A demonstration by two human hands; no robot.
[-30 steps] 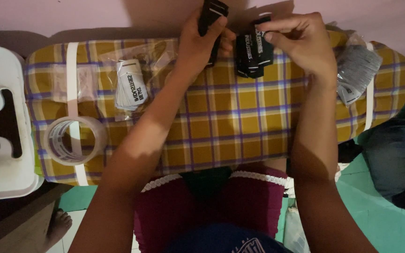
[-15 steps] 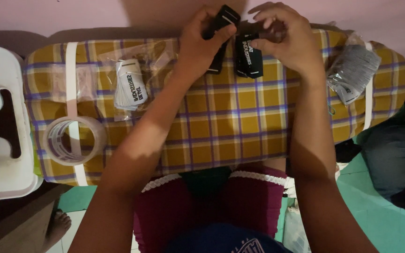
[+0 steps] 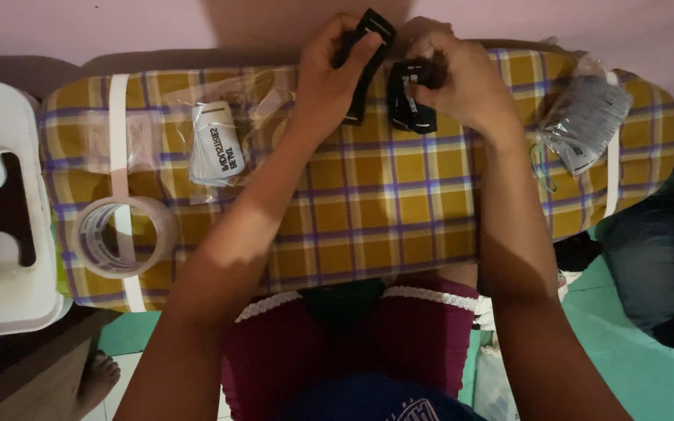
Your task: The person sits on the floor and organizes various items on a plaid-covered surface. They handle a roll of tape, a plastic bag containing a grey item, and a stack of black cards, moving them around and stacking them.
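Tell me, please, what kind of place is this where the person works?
Probably a room at home, used for small packing work. The left hand and right hand hold black straps over a checked ironing board. A tape roll and clear plastic bags lie on it.

Left hand (image 3: 329, 78) pinches one end of black strap (image 3: 364, 62), right hand (image 3: 462, 82) closed on its folded part, above yellow plaid ironing board (image 3: 399, 203). Clear tape roll (image 3: 118, 238), packet in plastic bag (image 3: 216, 144) left; grey bag (image 3: 587, 125) right.
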